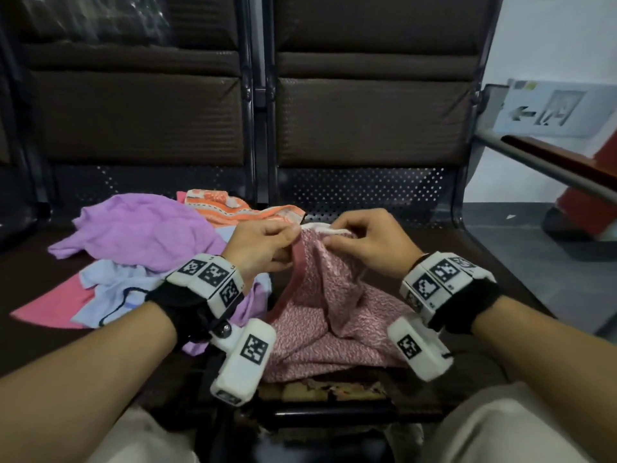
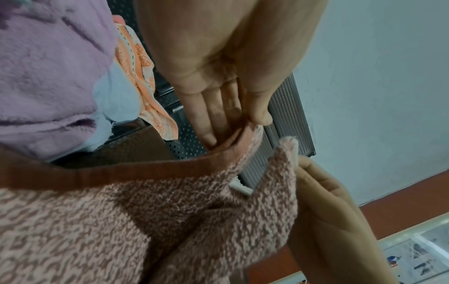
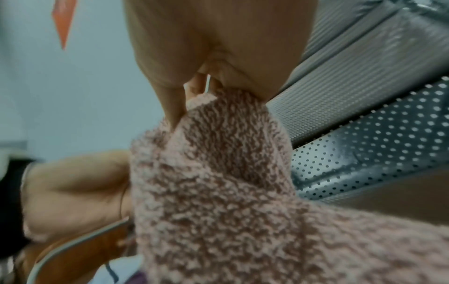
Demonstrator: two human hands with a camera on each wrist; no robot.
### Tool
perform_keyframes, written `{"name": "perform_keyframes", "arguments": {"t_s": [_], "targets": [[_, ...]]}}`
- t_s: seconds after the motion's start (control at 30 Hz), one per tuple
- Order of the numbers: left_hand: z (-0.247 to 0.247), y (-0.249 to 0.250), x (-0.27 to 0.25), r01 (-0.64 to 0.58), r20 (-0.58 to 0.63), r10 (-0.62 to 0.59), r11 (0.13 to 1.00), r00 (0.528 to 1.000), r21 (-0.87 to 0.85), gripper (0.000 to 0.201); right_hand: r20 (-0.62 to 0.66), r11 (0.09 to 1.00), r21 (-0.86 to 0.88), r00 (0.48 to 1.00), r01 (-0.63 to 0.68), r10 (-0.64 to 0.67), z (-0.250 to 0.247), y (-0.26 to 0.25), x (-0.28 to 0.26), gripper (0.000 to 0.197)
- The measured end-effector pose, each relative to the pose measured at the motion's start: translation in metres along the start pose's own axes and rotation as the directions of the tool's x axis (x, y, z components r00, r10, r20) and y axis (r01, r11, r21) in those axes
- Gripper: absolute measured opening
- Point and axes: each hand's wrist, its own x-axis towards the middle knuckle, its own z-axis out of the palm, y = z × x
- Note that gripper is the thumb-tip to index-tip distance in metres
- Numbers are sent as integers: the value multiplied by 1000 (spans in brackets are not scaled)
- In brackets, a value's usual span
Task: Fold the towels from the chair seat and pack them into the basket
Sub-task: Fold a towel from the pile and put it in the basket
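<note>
A speckled pink towel [image 1: 330, 315] with a plain pink hem hangs from both hands above the chair seat [image 1: 444, 248], its lower part bunched over the seat's front edge. My left hand [image 1: 267, 245] pinches the hem [image 2: 233, 140] between thumb and fingers. My right hand [image 1: 364, 238] grips the towel's top edge [image 3: 218, 119] just beside it, by a white label. A pile of loose towels lies left of my hands: purple [image 1: 140, 225], orange patterned [image 1: 230, 205], light blue [image 1: 113, 289] and bright pink [image 1: 53, 309]. A woven basket rim [image 1: 317, 390] peeks out under the held towel.
Dark padded chair backs [image 1: 367, 111] rise behind the seats, with perforated metal panels [image 1: 360, 192] below. A wooden-topped armrest [image 1: 554, 162] runs at the right. White wall and grey floor [image 1: 521, 242] lie beyond it. My knees in light trousers are at the bottom.
</note>
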Motion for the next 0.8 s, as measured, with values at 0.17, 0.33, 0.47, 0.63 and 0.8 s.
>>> {"name": "perform_keyframes", "arguments": {"t_s": [0.17, 0.33, 0.47, 0.63, 0.8], "targets": [[11, 1, -6, 13, 63, -9, 998, 998, -65, 14, -16, 997, 75, 1000, 3, -2, -3, -3, -2, 6], [19, 2, -8, 31, 101, -21, 995, 995, -97, 26, -59, 999, 23, 998, -28, 29, 4, -6, -4, 12], [17, 5, -12, -25, 204, 32, 999, 978, -38, 27, -65, 999, -23, 998, -25, 23, 1, -8, -7, 7], [13, 6, -17, -187, 196, 151, 966, 969, 180, 16, -8, 998, -60, 1000, 0, -1, -3, -10, -14, 11], [-2, 9, -21, -308, 53, 312, 873, 949, 378, 24, 236, 792, -609, 964, 49, 122, -27, -4, -25, 36]]}}
